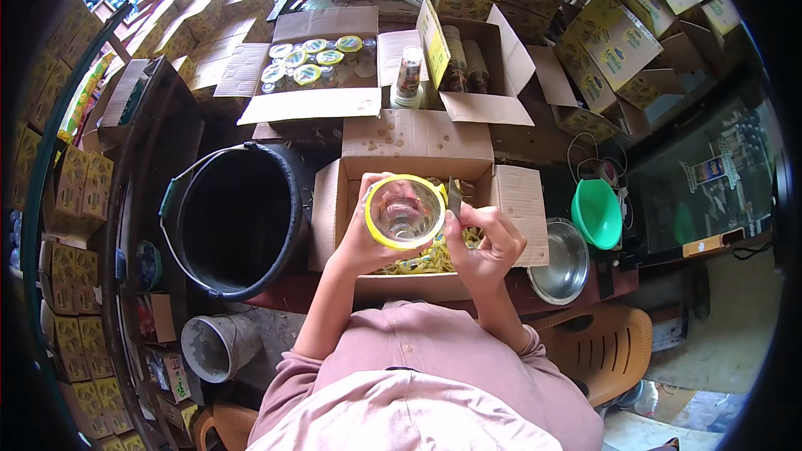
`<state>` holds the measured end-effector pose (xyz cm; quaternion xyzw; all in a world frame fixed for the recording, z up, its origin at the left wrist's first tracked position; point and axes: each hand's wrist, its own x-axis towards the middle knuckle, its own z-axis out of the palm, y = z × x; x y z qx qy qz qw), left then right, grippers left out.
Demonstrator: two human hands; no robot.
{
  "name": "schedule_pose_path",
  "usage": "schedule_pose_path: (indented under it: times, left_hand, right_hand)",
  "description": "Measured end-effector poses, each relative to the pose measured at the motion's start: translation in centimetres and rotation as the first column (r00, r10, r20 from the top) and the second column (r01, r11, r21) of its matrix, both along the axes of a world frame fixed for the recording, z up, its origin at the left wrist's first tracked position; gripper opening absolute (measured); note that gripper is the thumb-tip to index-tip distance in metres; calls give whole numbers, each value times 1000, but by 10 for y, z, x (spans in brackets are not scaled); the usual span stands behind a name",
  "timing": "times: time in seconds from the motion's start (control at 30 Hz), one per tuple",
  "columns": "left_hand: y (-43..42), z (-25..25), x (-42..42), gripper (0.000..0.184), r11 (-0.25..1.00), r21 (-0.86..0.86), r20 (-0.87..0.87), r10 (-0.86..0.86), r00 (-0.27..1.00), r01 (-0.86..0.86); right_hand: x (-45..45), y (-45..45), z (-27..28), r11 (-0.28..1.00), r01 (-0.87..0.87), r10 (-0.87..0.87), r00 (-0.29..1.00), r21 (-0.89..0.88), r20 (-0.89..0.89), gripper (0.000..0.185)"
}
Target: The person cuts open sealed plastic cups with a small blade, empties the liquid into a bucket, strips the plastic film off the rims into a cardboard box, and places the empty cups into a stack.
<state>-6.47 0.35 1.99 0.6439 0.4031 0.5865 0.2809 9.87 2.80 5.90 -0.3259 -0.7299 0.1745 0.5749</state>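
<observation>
A clear cup [403,214] with a yellow rim is wrapped in the fingers of my left hand [361,234], its open mouth facing the camera. My right hand [484,242] pinches a thin dark blade [454,197] upright beside the cup's right edge, thumb near the rim. Both hands are above an open cardboard box [418,135], which holds many yellow strips or rims [418,265]. The far side of the cup and the lower end of the blade are partly hidden by my fingers.
A large black bucket [238,221] stands at left, a grey bucket [219,347] below it. At right are a metal bowl [561,263] and a green basin [596,214]. Behind, one box [309,106] holds lidded cups; stacked cups [408,75] stand beside another box [486,108].
</observation>
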Motion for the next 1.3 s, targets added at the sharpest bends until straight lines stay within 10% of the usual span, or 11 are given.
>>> schedule_pose_path:
  times: [0.23,0.73,0.87,0.97,1.3]
  left_hand:
    - [2,-2,0,72,982,-91,218,-140,966,163]
    - [-6,8,-3,72,979,-72,-13,-190,982,188]
    - [-5,14,-5,69,945,-104,93,-302,949,311]
    - [-5,9,7,71,925,-133,493,-250,834,356]
    - [2,4,15,64,968,-32,481,-205,852,251]
  right_hand:
    - [-3,5,-3,997,-40,40,999,67,-1,21]
    - [3,7,4,993,-106,105,994,44,26,24]
    - [3,6,3,991,-131,131,991,3,0,23]
    - [-1,4,1,998,-60,60,998,0,-29,21]
    - [-9,-3,3,995,66,-63,997,80,-41,19]
